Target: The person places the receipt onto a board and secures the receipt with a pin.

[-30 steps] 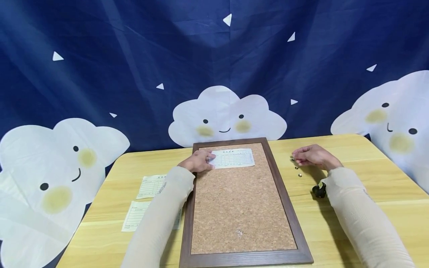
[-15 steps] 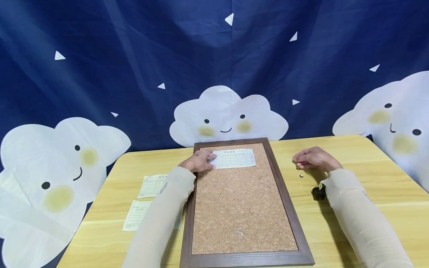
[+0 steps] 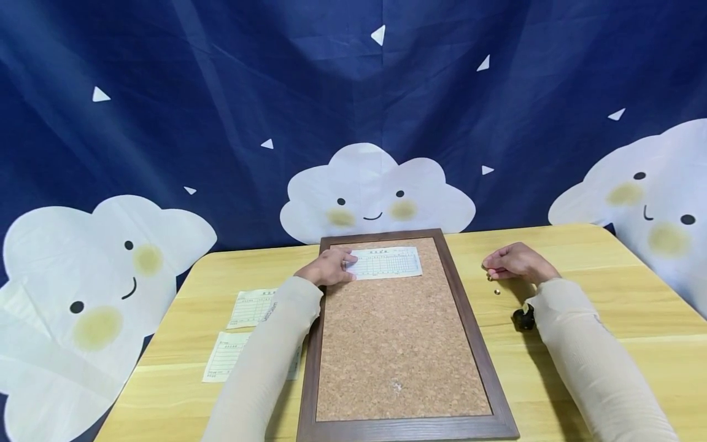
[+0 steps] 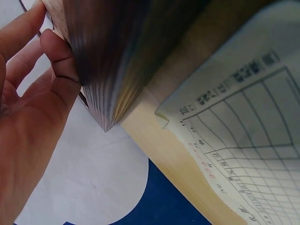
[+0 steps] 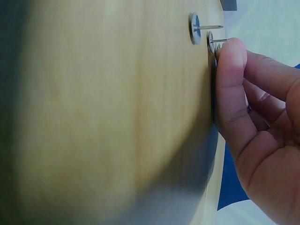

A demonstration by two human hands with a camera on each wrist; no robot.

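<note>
At the far end of the framed cork board (image 3: 400, 350), my left hand (image 3: 328, 267) rests over its left edge. Its fingers and thumb press the left end of a printed paper slip (image 3: 389, 263) lying on the cork. To the right of the board, my right hand (image 3: 519, 261) is low at the tabletop, thumb and forefinger pinching a thumbtack (image 5: 218, 50) mostly hidden behind the thumb. Two more thumbtacks stand point up nearby: one (image 5: 211, 41) right beside the fingertips, the other (image 5: 194, 29) nearer the camera.
Two further printed slips lie on the wooden table (image 3: 182, 319) left of the board, an upper one (image 3: 248, 307) and a lower one (image 3: 223, 356) partly covered by the left sleeve. A dark blue cloth (image 3: 309, 73) with clouds hangs behind the table.
The right hand has shifted slightly toward me, its fingertips closing on the farthest thumbtack. The left hand and the slip stay in place.
</note>
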